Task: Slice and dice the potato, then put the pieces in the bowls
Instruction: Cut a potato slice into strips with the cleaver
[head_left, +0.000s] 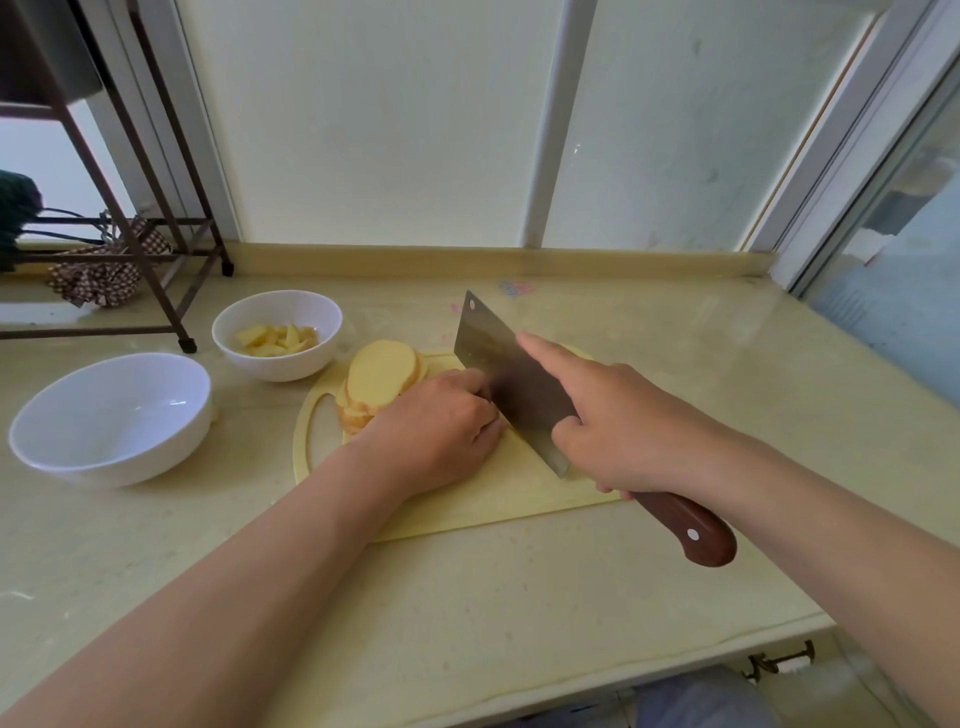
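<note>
Perhaps potato, hidden under left hand (441, 421), beside cleaver (506, 371).

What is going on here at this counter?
A person is cutting at a cutting board. The right hand grips a cleaver, forefinger stretched along the blade. The left hand, fingers curled, holds the sliced potato beside the blade. The farther white bowl has some cut pieces in it; the nearer white bowl holds nothing yet.
</note>
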